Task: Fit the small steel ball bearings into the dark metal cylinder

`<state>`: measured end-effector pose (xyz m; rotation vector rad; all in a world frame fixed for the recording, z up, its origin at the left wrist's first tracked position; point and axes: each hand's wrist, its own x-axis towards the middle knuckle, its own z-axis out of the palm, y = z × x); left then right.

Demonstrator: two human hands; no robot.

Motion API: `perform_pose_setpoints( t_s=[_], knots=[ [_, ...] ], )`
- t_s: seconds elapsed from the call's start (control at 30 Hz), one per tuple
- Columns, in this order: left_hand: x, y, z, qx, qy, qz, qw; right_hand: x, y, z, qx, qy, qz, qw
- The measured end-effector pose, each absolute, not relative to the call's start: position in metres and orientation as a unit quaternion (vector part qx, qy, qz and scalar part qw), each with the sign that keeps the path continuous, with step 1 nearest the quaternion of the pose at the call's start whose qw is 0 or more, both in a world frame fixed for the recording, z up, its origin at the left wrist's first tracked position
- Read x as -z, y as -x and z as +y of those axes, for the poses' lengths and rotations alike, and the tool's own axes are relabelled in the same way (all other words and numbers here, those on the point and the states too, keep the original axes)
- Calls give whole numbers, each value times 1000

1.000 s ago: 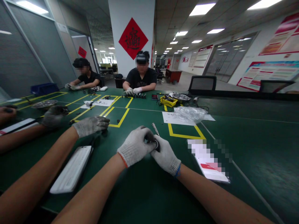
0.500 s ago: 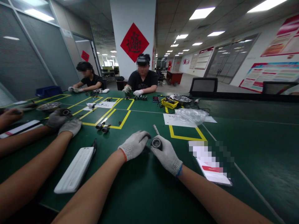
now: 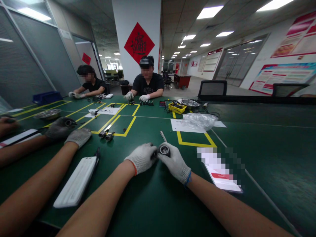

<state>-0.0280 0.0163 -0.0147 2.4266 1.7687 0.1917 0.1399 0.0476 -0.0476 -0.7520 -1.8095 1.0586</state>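
Observation:
My right hand (image 3: pixel 175 161), in a white knit glove with a blue cuff, is closed round a black cylindrical connector (image 3: pixel 164 150). The connector's round open end, with a light ring and small contacts inside, faces up toward me. My left hand (image 3: pixel 142 158), gloved with an orange cuff, has its fingers curled against the connector's left side. Dark fingertips show there, and whatever they may pinch is hidden. A slim silver metal tool (image 3: pixel 163 136) sticks out just beyond my right hand; whether it is held or lying there I cannot tell.
On the left, a co-worker's gloved hands (image 3: pixel 79 136) work with a dark round part. A white case (image 3: pixel 76 182) lies left of my arm, a phone-like slab (image 3: pixel 223 179) right. Ahead are metal connectors (image 3: pixel 109 136), a plastic bag (image 3: pixel 198 121) and a yellow tool (image 3: pixel 177 108). Two people sit opposite.
My left hand has closed in on the connector, its fingers curling against the side. My right hand keeps its hold. The whole view has shifted slightly.

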Motion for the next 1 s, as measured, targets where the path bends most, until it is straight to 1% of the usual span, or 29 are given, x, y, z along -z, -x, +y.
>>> perform_pose_setpoints(
  t_s=[0.13,0.33,0.43,0.63,0.87,1.0],
  knots=[
    [15,27,17,-66,-803,588,70,48,-140,47,-427,296,-733,439],
    [15,26,18,-37,-801,593,65,45,-142,45,-436,290,-738,426],
    [14,27,18,-47,-796,600,70,44,-142,44,-444,287,-736,423],
    [13,30,19,-166,-765,611,118,43,-142,43,-440,286,-739,422],
    [10,32,20,-383,-718,544,206,42,-140,41,-436,284,-733,438],
    [0,30,17,-440,-694,513,249,43,-140,40,-410,278,-746,446]
  ],
)
